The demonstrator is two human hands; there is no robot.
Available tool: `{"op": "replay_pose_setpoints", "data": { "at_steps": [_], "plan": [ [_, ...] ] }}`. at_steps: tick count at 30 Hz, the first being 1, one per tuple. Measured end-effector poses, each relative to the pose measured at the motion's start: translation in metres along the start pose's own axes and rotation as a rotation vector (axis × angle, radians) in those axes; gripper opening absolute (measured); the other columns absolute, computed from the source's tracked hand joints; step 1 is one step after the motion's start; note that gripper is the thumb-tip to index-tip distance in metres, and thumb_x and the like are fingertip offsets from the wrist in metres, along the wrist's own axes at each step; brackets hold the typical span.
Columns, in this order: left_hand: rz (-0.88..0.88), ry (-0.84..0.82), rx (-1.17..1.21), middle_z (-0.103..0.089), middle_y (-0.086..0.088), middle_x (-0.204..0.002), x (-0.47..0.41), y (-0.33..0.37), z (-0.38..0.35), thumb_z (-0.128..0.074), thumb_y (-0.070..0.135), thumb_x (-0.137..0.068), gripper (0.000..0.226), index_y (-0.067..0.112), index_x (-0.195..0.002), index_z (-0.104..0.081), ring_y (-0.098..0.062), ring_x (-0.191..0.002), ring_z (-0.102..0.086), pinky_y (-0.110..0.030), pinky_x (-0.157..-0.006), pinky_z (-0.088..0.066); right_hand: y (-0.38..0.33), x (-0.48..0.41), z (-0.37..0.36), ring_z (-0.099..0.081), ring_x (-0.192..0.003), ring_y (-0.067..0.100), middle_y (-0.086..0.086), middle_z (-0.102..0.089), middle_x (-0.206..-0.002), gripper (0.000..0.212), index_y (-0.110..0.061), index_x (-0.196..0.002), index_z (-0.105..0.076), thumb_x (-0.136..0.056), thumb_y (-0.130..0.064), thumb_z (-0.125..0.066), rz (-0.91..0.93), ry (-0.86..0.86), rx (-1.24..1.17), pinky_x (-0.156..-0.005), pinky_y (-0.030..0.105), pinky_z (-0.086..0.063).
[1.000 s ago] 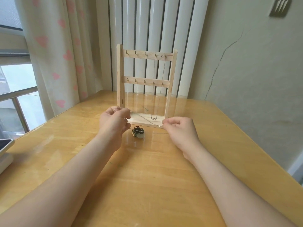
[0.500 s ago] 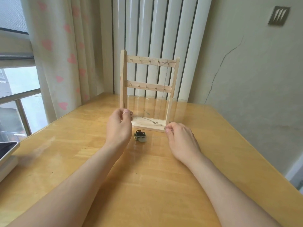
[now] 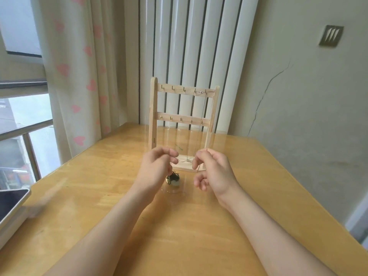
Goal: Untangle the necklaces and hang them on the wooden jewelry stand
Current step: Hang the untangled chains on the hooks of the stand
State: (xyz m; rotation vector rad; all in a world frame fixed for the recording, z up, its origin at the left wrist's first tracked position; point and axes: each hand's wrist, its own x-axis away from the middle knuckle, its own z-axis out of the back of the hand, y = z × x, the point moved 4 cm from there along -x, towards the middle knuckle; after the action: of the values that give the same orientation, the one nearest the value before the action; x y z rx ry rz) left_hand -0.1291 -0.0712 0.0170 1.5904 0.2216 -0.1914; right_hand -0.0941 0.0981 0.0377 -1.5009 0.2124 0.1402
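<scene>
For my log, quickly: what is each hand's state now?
Left hand: curled, grip cannot be told.
Right hand: curled, grip cannot be told.

I log the stand [image 3: 153, 116] as pale natural wood. Table [image 3: 99, 176]: honey-yellow, grained. Curtain [image 3: 69, 86]: cream, pink hearts. Tangled necklace [image 3: 174, 177]: black cord, pale stone. Slats [image 3: 175, 46]: white.

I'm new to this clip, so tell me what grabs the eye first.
A wooden jewelry stand stands far across the table, one thin chain necklace hanging from its top-right hooks. The left hand and right hand hover with curled fingers before its base, a dark tangled necklace bundle lying on the table between them.
</scene>
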Motion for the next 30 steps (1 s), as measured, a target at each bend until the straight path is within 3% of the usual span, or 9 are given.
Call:
{"op": "replay_pose_setpoints", "data": {
  "at_steps": [2,4,7,11,13,15,19,23,30],
  "plan": [
    [-0.164,-0.064,-0.207,-0.064,0.009,-0.118,0.01,0.008,-0.007,-0.051,0.004,-0.094,0.035,0.024,-0.113,-0.072,0.001,-0.079,-0.063,-0.02,-0.074,-0.051,-0.007,-0.005,-0.006,-0.047,-0.04,0.021,0.002,-0.052,-0.069,0.02,-0.013,-0.088,-0.059,-0.106,-0.019,-0.054,0.011,-0.045,0.044,-0.041,0.024,-0.026],
    [-0.224,-0.182,-0.244,-0.058,0.011,-0.129,0.015,0.01,-0.016,-0.055,0.006,-0.098,0.036,0.028,-0.121,-0.071,-0.001,-0.08,-0.062,-0.018,-0.072,-0.052,-0.012,-0.012,-0.01,-0.041,-0.039,0.016,-0.004,-0.049,-0.058,0.022,-0.015,-0.085,-0.062,-0.105,-0.023,-0.057,0.048,-0.065,0.17,-0.042,0.023,-0.03],
    [-0.256,-0.176,-0.219,-0.07,0.013,-0.115,0.011,0.017,-0.016,-0.059,0.016,-0.106,0.02,0.028,-0.107,-0.076,-0.002,-0.082,-0.063,-0.017,-0.074,-0.051,-0.024,-0.024,-0.014,-0.041,-0.042,0.013,-0.003,-0.057,-0.054,0.024,-0.019,-0.079,-0.068,-0.101,-0.026,-0.062,0.13,-0.021,0.326,-0.051,0.026,-0.037],
    [-0.192,-0.076,-0.125,-0.08,0.009,-0.092,-0.01,0.032,-0.006,-0.06,0.022,-0.108,0.022,0.015,-0.097,-0.078,-0.004,-0.091,-0.072,-0.024,-0.086,-0.052,-0.048,-0.038,-0.014,-0.049,-0.043,0.003,-0.006,-0.073,-0.063,0.023,-0.019,-0.077,-0.071,-0.099,-0.024,-0.066,0.246,0.094,0.425,-0.051,0.016,-0.037],
    [-0.139,-0.045,-0.078,-0.077,0.004,-0.083,-0.024,0.04,-0.003,-0.063,0.022,-0.106,0.019,0.013,-0.096,-0.077,-0.012,-0.083,-0.071,-0.034,-0.088,-0.055,-0.056,-0.046,-0.014,-0.049,-0.046,0.002,-0.013,-0.063,-0.055,0.023,-0.023,-0.077,-0.071,-0.099,-0.028,-0.068,0.292,0.148,0.457,-0.052,0.016,-0.036],
    [-0.118,-0.038,-0.001,-0.064,0.006,-0.073,-0.036,0.051,-0.002,-0.064,0.023,-0.106,0.017,0.012,-0.097,-0.073,-0.014,-0.07,-0.06,-0.034,-0.077,-0.053,-0.062,-0.055,-0.016,-0.051,-0.051,0.003,-0.01,-0.061,-0.057,0.023,-0.028,-0.077,-0.069,-0.099,-0.031,-0.07,0.341,0.195,0.471,-0.054,0.018,-0.037],
    [-0.263,0.051,-0.226,-0.06,0.009,-0.076,-0.058,0.082,-0.002,-0.063,0.032,-0.106,0.016,0.02,-0.098,-0.071,-0.01,-0.067,-0.052,-0.028,-0.068,-0.046,-0.077,-0.071,-0.013,-0.061,-0.065,0.005,-0.006,-0.066,-0.062,0.017,-0.028,-0.083,-0.072,-0.098,-0.037,-0.072,0.399,0.327,0.498,-0.063,0.02,-0.045],
    [-0.392,0.242,-0.405,-0.072,0.01,-0.083,-0.078,0.113,-0.001,-0.066,0.031,-0.102,0.015,0.022,-0.096,-0.077,-0.009,-0.082,-0.066,-0.033,-0.08,-0.052,-0.093,-0.093,-0.008,-0.066,-0.077,0.019,-0.007,-0.066,-0.062,0.017,-0.026,-0.086,-0.075,-0.099,-0.036,-0.069,0.428,0.434,0.534,-0.071,0.028,-0.041],
    [-0.361,0.435,-0.444,-0.073,0.013,-0.081,-0.112,0.143,-0.003,-0.074,0.038,-0.09,0.01,0.029,-0.088,-0.078,-0.013,-0.084,-0.07,-0.028,-0.074,-0.053,-0.128,-0.122,-0.008,-0.066,-0.076,0.018,-0.008,-0.069,-0.068,0.02,-0.025,-0.081,-0.073,-0.097,-0.037,-0.068,0.468,0.548,0.599,-0.067,0.027,-0.036]
  ]
}}
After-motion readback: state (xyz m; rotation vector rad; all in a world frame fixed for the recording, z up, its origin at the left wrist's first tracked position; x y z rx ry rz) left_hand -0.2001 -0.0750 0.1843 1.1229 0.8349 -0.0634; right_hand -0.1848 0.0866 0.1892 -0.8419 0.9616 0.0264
